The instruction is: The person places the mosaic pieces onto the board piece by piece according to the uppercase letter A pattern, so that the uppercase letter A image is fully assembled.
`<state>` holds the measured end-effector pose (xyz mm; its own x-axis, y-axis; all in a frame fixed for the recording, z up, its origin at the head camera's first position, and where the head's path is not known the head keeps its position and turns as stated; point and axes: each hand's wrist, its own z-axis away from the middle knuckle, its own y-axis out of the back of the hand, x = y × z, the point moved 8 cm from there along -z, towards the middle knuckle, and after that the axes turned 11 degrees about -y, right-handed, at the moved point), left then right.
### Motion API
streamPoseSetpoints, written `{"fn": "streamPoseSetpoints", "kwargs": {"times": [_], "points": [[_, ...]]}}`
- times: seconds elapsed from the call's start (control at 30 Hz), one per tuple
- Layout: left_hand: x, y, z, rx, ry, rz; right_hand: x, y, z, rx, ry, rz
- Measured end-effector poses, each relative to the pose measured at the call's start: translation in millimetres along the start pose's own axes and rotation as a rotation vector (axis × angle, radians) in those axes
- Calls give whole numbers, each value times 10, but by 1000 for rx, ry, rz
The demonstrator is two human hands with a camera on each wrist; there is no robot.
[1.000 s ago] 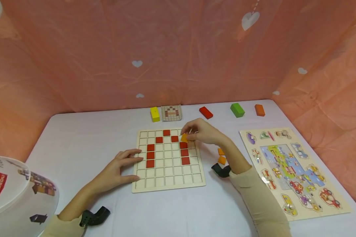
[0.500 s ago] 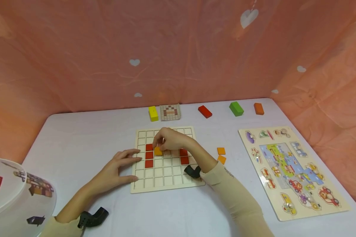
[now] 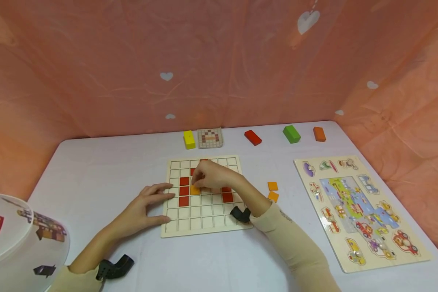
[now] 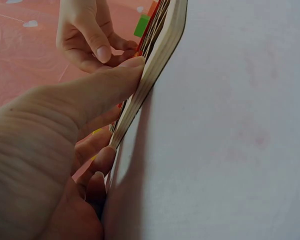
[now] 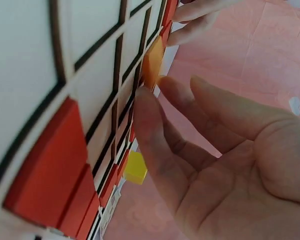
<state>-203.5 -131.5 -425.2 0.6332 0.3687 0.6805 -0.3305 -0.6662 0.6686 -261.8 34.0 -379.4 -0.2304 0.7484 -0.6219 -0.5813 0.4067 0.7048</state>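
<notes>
A pale wooden grid board (image 3: 204,225) lies flat on the table, with several red tiles (image 3: 184,201) set in its cells. My right hand (image 3: 215,176) reaches over it and pinches an orange tile (image 3: 194,190) at a cell just right of the left red column. Thumb and fingertips are right at the tile's near edge in the right wrist view, where the orange tile (image 5: 153,61) sits at the grid. Some red tiles are hidden under this hand. At the board's left edge rests my left hand (image 3: 144,209), fingers spread and touching the rim.
Two orange tiles (image 3: 273,186) lie right of the board. Behind it stand a yellow block (image 3: 189,140), a small pattern card (image 3: 209,138), and red (image 3: 253,138), green (image 3: 291,134) and orange blocks (image 3: 319,134). A picture puzzle (image 3: 336,251) lies right; a white bucket (image 3: 18,259) stands left.
My right hand has carried the orange tile from the board's upper right to the cell beside the left red column, and lowered it there. The left hand stays at the board's edge.
</notes>
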Motion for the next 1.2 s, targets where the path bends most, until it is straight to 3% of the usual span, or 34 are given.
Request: {"fn": "streamPoseSetpoints", "kwargs": {"times": [0.3, 0.47, 0.63, 0.73, 0.87, 1.2], "points": [[-11, -15, 2, -9, 19, -16, 235, 274, 239, 54, -6, -48], [-22, -23, -14, -12, 21, -13, 615, 523, 486, 68, -4, -82], [-19, -22, -17, -9, 15, -12, 1076, 752, 806, 86, -112, -104], [-21, -31, -11, -11, 19, -8, 1299, 767, 965, 9, -148, -121], [-26, -37, -2, -9, 25, -6, 1481, 710, 1106, -75, -134, -162], [-26, -38, -9, -7, 26, -8, 1612, 634, 1252, 19, -104, -162]]}}
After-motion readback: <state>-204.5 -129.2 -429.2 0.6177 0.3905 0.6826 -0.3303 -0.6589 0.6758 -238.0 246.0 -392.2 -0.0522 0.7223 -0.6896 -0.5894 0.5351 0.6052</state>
